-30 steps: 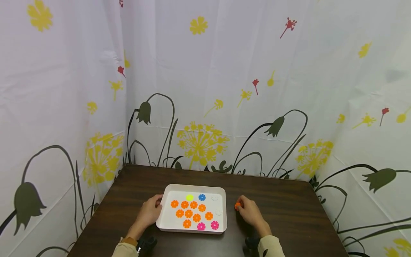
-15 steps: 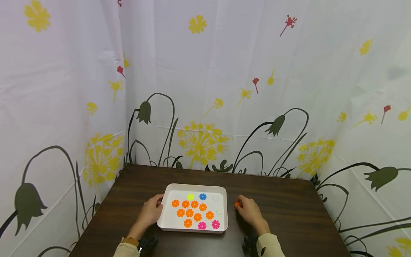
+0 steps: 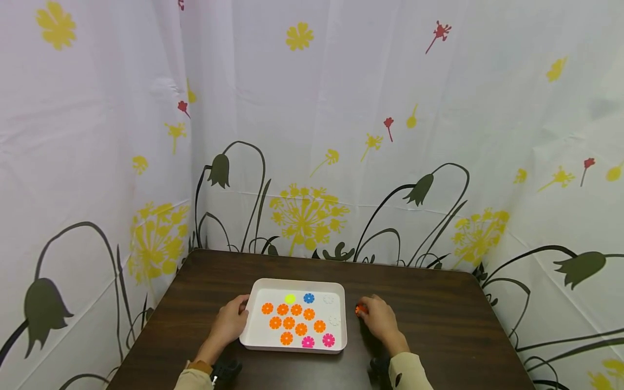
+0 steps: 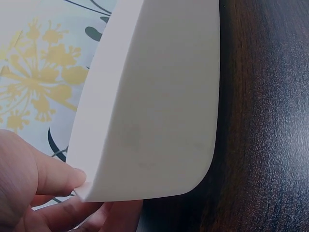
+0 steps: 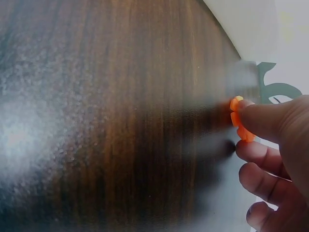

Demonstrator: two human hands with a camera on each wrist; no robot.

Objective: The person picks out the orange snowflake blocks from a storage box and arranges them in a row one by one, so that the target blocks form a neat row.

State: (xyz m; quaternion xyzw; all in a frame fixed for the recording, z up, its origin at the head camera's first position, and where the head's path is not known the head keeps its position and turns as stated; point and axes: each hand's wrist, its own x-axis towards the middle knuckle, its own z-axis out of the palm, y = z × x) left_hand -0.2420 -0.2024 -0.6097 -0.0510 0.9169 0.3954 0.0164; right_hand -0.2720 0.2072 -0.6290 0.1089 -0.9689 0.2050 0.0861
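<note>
A white shallow tray lies on the dark wooden table, holding several orange flower-shaped discs, a yellow one, a blue one, two pink ones and two clear ones. My left hand pinches the tray's left rim; in the left wrist view the thumb lies over the edge of the tray with fingers beneath. Right of the tray, my right hand pinches an orange flower-shaped disc between thumb and index finger, low over the table. The thumb covers part of that disc.
The dark table extends to both sides of the tray and behind it. A white curtain with printed flowers hangs along the table's back and sides.
The orange disc in my right hand has turned slightly between the fingers. The view has shifted a little; the left hand still holds the tray's rim.
</note>
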